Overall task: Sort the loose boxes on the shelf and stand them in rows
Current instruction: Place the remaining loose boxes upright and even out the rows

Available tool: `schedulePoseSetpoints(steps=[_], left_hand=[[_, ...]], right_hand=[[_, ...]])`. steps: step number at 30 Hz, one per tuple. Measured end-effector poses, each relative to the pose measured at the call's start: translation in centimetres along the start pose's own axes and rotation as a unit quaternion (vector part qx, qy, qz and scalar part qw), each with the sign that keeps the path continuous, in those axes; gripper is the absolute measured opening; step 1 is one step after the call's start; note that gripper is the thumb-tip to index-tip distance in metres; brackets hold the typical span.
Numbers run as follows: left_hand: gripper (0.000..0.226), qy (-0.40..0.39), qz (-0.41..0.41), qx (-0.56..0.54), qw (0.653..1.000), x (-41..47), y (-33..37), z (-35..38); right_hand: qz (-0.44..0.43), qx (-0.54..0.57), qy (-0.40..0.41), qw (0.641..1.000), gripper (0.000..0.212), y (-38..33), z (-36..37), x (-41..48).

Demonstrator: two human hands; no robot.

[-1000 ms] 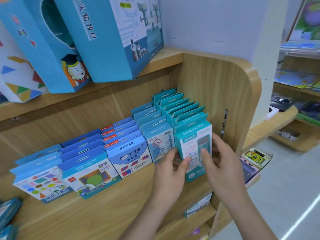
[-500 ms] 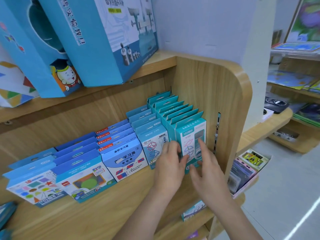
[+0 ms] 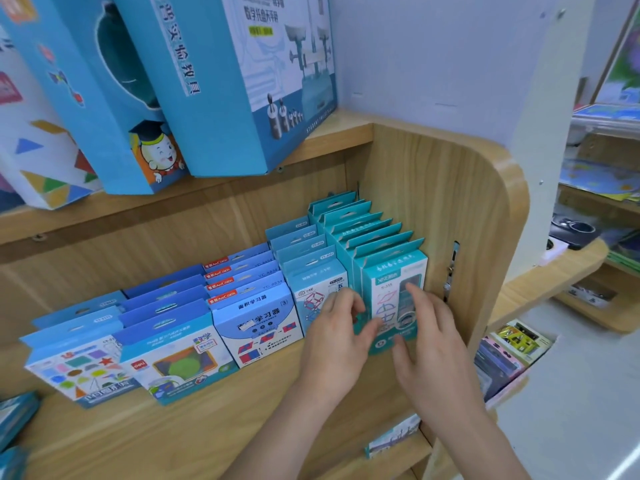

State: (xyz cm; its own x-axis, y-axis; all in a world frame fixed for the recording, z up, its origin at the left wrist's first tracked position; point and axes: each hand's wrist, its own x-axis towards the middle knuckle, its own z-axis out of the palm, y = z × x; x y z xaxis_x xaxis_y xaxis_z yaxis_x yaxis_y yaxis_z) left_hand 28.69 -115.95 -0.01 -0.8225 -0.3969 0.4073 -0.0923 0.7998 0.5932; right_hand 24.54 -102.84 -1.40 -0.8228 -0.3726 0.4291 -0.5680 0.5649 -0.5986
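Several rows of small boxes stand on the wooden shelf. The rightmost row is teal, and its front teal box stands upright against the ones behind it. My left hand pinches this box's left edge, with the thumb across its front and the fingers curled in beside the light-blue row. My right hand presses the box's front with straight fingers. Further left stand a blue row with red labels, a blue row and a row with coloured shapes.
The wooden side panel closes the shelf just right of the teal row. Large blue boxes lean on the shelf above. A flat box lies on the shelf below, and packets sit low on the right.
The front teal box has been pushed back upright against its row. My right hand moved from its right side to its front; my left hand shifted to its left edge.
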Motion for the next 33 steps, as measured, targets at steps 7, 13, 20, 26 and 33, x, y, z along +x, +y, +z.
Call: schedulePoseSetpoints(steps=[7,13,20,26,33], left_hand=[[0.023,0.001,0.009,-0.010,1.000,-0.8,-0.1,-0.9],[0.017,0.022,0.032,-0.040,0.998,-1.8,-0.4,-2.7],[0.015,0.002,0.020,-0.063,0.998,-3.0,-0.4,-3.9],[0.022,-0.046,0.013,-0.084,0.995,-3.2,0.4,-2.8],[0.008,0.050,0.042,-0.068,0.996,-4.6,-1.4,-8.0]], right_hand=[[-0.020,0.016,0.020,0.999,0.061,-0.4,-1.0,-0.4],[-0.050,0.046,0.039,0.997,0.047,-1.4,-1.7,-0.1],[-0.012,0.063,0.048,0.997,0.055,-2.1,-1.1,-0.1],[-0.014,0.080,0.041,0.996,0.052,-2.3,-1.7,0.1],[-0.064,0.226,-0.069,0.970,0.025,-6.6,-2.3,0.0]])
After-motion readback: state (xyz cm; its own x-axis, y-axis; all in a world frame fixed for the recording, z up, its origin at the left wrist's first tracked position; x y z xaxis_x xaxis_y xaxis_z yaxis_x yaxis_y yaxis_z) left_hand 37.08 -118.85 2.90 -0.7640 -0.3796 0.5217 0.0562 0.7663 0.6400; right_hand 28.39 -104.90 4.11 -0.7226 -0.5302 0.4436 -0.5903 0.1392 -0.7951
